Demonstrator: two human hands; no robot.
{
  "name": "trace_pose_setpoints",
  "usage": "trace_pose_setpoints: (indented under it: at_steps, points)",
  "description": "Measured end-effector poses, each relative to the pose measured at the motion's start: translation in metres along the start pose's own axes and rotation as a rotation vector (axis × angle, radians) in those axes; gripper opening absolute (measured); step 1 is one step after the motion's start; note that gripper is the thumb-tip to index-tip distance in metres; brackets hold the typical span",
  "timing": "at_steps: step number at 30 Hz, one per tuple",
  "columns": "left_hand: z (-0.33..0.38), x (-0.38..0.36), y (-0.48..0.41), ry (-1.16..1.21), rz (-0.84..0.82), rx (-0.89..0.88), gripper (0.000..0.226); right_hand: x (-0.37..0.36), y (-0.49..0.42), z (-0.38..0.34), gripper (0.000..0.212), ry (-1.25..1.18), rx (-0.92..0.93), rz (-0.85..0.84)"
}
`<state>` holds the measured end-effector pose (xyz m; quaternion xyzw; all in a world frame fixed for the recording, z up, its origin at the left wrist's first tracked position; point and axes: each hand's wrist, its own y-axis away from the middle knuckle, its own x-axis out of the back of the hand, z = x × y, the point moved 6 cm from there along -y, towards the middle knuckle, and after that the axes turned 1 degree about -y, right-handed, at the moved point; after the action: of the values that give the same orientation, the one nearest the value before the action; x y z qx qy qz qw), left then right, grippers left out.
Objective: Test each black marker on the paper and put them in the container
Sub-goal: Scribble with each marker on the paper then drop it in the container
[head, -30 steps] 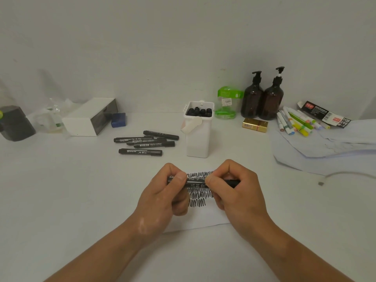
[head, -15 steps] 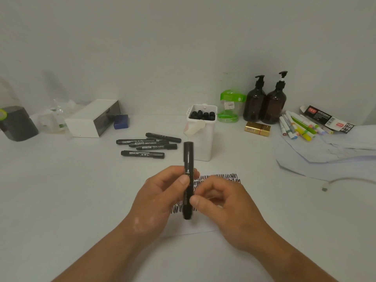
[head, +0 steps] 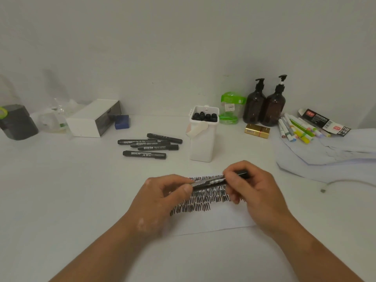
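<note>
Markers [head: 149, 145] left of container [head: 203, 139]

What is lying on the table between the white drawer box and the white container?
In the head view, five black markers lie loose on the table between the white drawer box and the white container, all capped and roughly side by side.

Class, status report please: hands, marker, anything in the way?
Both hands, left and right, grip one black marker, horizontal over scribbled paper. Container path unobstructed.
</note>
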<state>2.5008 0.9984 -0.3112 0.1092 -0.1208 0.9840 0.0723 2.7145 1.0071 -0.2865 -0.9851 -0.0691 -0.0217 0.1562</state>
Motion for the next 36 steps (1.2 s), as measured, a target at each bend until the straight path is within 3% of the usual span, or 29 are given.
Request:
trace_pose_setpoints:
  at_steps: [3, 6, 11, 15, 20, 28, 36]
  points:
    - [-0.007, 0.024, -0.004, 0.139, 0.235, 0.025, 0.019, 0.034, -0.005, 0.006, 0.016, -0.022, -0.051, 0.237]
    - [-0.011, 0.039, -0.005, 0.108, 0.372, 0.017, 0.014, 0.052, -0.013, -0.003, 0.023, -0.014, -0.067, 0.379]
    - [-0.014, 0.046, -0.01, 0.031, 0.454, 0.005, 0.013, 0.057, -0.06, -0.084, 0.013, 0.206, 0.215, 0.447]
    - [-0.02, 0.049, -0.012, 0.042, 0.489, 0.007, 0.01, 0.041, -0.121, -0.134, 0.004, 0.579, 0.325, 0.405]
    - [-0.022, 0.051, -0.013, 0.057, 0.488, 0.022, 0.01, 0.017, -0.187, -0.12, 0.021, 0.929, 0.217, 0.241]
    - [-0.025, 0.05, -0.016, 0.064, 0.477, 0.033, 0.011, 0.001, -0.229, -0.066, 0.022, 1.257, 0.093, 0.12]
    - [-0.026, 0.049, -0.017, 0.053, 0.47, 0.032, 0.011, -0.004, -0.238, -0.045, 0.028, 1.346, 0.054, 0.125]
